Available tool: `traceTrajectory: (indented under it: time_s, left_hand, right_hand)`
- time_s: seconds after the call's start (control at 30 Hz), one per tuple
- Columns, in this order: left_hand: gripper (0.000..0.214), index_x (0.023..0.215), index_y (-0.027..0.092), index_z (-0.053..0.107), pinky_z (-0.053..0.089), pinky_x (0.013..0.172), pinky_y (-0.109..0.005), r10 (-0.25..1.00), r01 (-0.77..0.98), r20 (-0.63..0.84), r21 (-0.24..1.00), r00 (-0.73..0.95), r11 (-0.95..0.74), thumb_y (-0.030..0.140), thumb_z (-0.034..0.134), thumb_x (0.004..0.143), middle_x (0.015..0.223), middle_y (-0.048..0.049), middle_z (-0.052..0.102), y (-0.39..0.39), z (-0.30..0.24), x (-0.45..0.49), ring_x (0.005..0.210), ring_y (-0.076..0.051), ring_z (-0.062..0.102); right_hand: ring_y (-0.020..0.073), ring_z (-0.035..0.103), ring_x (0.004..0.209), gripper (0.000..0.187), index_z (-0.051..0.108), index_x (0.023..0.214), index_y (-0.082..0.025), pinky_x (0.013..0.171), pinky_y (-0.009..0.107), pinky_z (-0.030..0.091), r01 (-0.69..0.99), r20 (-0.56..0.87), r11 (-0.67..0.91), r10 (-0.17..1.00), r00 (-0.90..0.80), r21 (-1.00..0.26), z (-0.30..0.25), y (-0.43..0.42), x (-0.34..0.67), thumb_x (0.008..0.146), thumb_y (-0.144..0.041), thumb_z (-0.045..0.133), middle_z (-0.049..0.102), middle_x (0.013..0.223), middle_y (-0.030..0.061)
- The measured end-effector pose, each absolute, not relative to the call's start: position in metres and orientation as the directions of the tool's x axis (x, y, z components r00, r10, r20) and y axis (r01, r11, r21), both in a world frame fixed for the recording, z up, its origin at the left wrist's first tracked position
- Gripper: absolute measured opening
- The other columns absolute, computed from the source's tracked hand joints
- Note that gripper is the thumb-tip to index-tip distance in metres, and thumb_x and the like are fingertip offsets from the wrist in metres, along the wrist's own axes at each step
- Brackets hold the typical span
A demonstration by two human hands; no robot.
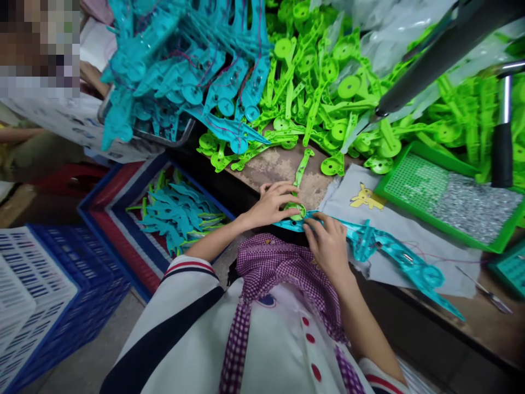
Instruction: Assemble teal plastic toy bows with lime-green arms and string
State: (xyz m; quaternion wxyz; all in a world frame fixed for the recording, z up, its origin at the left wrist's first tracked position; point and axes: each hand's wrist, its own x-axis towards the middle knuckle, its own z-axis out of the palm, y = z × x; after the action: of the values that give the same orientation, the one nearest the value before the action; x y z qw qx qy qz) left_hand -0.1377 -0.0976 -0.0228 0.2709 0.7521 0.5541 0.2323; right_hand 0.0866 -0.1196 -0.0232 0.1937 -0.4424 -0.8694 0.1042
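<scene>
At the bench edge, my left hand (274, 207) has its fingers curled over the round end of a lime-green plastic part (301, 169), whose arm points away from me. That round end lies against a long turquoise plastic part (389, 247), which runs along the edge to the right. My right hand (330, 241) pinches the turquoise part just right of the green one; the fingertips partly hide the contact. A thin pink cord trails from the turquoise part over a grey cloth (438, 262) with a yellow cartoon figure.
Lime-green parts (348, 87) and turquoise parts (184, 54) are heaped at the back. On the right are a green tray (445, 164) of small metal pieces, a hammer (502, 137) and a slim tool (488, 293). A dark driver (430, 60) hangs overhead. Left stands a lined crate (118, 219); another person (92, 76) sits beyond.
</scene>
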Motion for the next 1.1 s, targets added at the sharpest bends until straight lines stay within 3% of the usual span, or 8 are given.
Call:
traceTrajectory:
  time_s: [0.27, 0.43, 0.67, 0.87, 0.97, 1.1]
  left_hand:
    - [0.021, 0.109, 0.028, 0.076, 0.031, 0.107, -0.046, 0.973, 0.705, 0.104, 0.674, 0.206, -0.221, 0.039, 0.063, 0.096, 0.124, -0.0036, 0.072, -0.098, -0.029, -0.137, 0.124, -0.023, 0.057]
    - [0.019, 0.105, 0.026, 0.075, 0.034, 0.107, -0.045, 0.983, 0.688, 0.095, 0.703, 0.155, -0.177, 0.034, 0.06, 0.098, 0.117, -0.0027, 0.076, -0.095, -0.03, -0.136, 0.12, -0.021, 0.061]
    - [0.021, 0.106, 0.025, 0.074, 0.038, 0.108, -0.046, 0.989, 0.684, 0.126, 0.715, 0.081, -0.147, 0.023, 0.055, 0.097, 0.113, -0.0032, 0.078, -0.1, -0.041, -0.136, 0.121, -0.02, 0.063]
    - [0.017, 0.096, 0.02, 0.071, 0.047, 0.104, -0.038, 0.967, 0.573, 0.253, 0.797, -0.031, -0.19, 0.018, 0.055, 0.095, 0.107, -0.0045, 0.078, -0.104, -0.053, -0.138, 0.108, -0.016, 0.069]
    - [0.015, 0.102, 0.02, 0.068, 0.049, 0.102, -0.038, 0.969, 0.553, 0.231, 0.821, -0.09, -0.144, 0.019, 0.055, 0.094, 0.108, -0.0055, 0.076, -0.104, -0.052, -0.139, 0.108, -0.017, 0.068]
    - [0.035, 0.123, 0.019, 0.06, 0.045, 0.107, -0.043, 0.984, 0.578, 0.174, 0.801, 0.027, -0.157, 0.023, 0.062, 0.089, 0.125, -0.0091, 0.07, -0.102, -0.048, -0.141, 0.12, -0.022, 0.063]
  right_hand:
    - [0.0257, 0.061, 0.107, 0.024, 0.07, 0.108, -0.021, 0.093, 0.043, 0.037, 0.734, 0.21, 0.572, 0.819, -0.534, -0.367, -0.011, -0.118, 0.086, 0.102, -0.033, 0.05, 0.068, 0.119, 0.0113]
    - [0.0255, 0.063, 0.107, 0.024, 0.07, 0.109, -0.023, 0.092, 0.043, 0.042, 0.686, 0.22, 0.501, 0.861, -0.459, -0.527, -0.007, -0.096, 0.068, 0.102, -0.035, 0.051, 0.069, 0.116, 0.0106]
    - [0.0244, 0.066, 0.091, 0.028, 0.073, 0.105, -0.02, 0.082, 0.038, 0.049, 0.593, 0.102, 0.339, 0.913, -0.396, -0.73, -0.024, -0.051, 0.035, 0.098, -0.037, 0.052, 0.071, 0.101, 0.0108]
    - [0.0236, 0.065, 0.087, 0.026, 0.074, 0.098, -0.02, 0.078, 0.037, 0.048, 0.583, 0.079, 0.374, 0.881, -0.467, -0.721, -0.029, -0.038, 0.028, 0.097, -0.034, 0.052, 0.071, 0.095, 0.0093]
    - [0.0213, 0.063, 0.083, 0.022, 0.072, 0.097, -0.021, 0.076, 0.036, 0.048, 0.564, 0.07, 0.41, 0.847, -0.526, -0.716, -0.032, -0.032, 0.03, 0.096, -0.031, 0.052, 0.068, 0.093, 0.0078]
    - [0.0215, 0.061, 0.085, 0.019, 0.069, 0.099, -0.022, 0.075, 0.036, 0.047, 0.546, 0.081, 0.5, 0.783, -0.617, -0.673, -0.033, -0.025, 0.033, 0.096, -0.029, 0.052, 0.063, 0.094, 0.0071]
